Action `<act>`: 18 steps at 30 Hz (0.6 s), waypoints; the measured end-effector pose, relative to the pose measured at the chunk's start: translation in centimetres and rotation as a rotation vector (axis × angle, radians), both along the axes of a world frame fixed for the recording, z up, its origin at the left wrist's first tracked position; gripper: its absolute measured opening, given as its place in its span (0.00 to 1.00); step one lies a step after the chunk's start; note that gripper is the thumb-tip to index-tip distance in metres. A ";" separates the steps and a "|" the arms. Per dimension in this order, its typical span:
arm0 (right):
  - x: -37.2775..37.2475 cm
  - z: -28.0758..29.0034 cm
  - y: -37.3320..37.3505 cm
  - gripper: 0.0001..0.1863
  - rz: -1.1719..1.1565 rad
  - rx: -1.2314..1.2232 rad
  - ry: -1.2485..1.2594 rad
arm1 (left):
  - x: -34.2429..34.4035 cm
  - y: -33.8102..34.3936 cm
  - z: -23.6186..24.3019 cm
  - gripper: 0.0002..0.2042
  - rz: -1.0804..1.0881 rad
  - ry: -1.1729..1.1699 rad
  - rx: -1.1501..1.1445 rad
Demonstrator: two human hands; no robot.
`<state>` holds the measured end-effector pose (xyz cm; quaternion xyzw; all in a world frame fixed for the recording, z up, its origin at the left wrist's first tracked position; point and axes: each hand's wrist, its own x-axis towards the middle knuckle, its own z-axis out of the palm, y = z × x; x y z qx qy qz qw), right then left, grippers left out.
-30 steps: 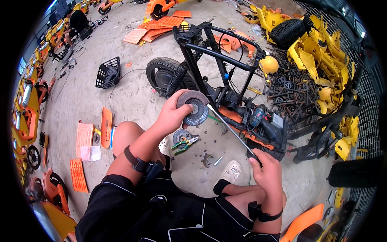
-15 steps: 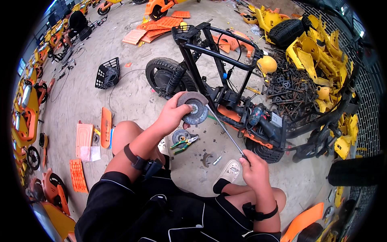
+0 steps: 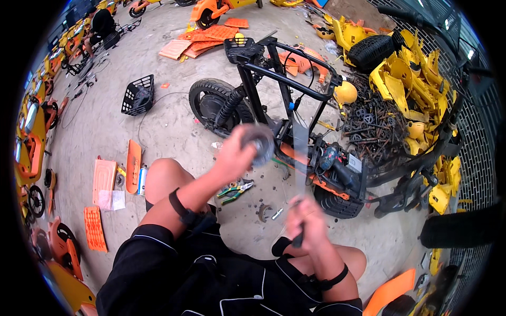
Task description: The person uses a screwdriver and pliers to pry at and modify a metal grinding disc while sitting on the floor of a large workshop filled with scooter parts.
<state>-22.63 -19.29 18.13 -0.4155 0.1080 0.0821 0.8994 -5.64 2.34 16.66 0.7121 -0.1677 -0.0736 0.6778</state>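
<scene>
My left hand (image 3: 232,158) grips a round grey brake part (image 3: 262,147), a disc smeared by motion, with the thumb laid across its face. To its right, my right hand (image 3: 307,224) is wrapped around the black handle of a long screwdriver (image 3: 301,158). The shaft points upward, is blurred into a wide streak, and stands apart from the disc. On the floor below lie pliers (image 3: 235,190) with green and yellow handles, a curved brake shoe (image 3: 263,213) and a small silver cylinder (image 3: 277,213).
Just ahead stands a stripped black scooter frame (image 3: 290,81) with a cordless power tool (image 3: 333,158) on it. Rusty metal parts (image 3: 369,116) and yellow panels (image 3: 395,79) are heaped at right. A black basket (image 3: 138,95) and spray can (image 3: 142,180) sit left. Another person (image 3: 101,26) works far left.
The screwdriver has swung from leaning toward the disc to pointing nearly straight up, away from it. My right hand has shifted left and slightly down. The disc has turned more edge-on.
</scene>
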 end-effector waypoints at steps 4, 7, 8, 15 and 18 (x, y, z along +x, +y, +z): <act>1.5 3.3 -5.9 0.15 -0.328 0.225 -0.115 | -2.0 -1.0 -2.8 0.21 -0.022 -0.363 0.126; 0.5 3.2 -5.9 0.14 -0.356 0.029 0.042 | 1.2 0.2 -0.6 0.19 0.120 0.131 -0.250; 0.9 3.7 -5.5 0.13 -0.310 -0.012 0.037 | 2.1 0.9 0.0 0.19 0.126 0.252 -0.306; -0.2 2.6 -3.3 0.10 0.006 -1.069 -0.078 | 2.1 2.2 0.4 0.19 -0.092 0.690 -0.680; -0.4 2.8 -2.3 0.10 -0.048 -1.341 -0.233 | 2.2 2.1 -0.1 0.18 -0.135 0.704 -0.687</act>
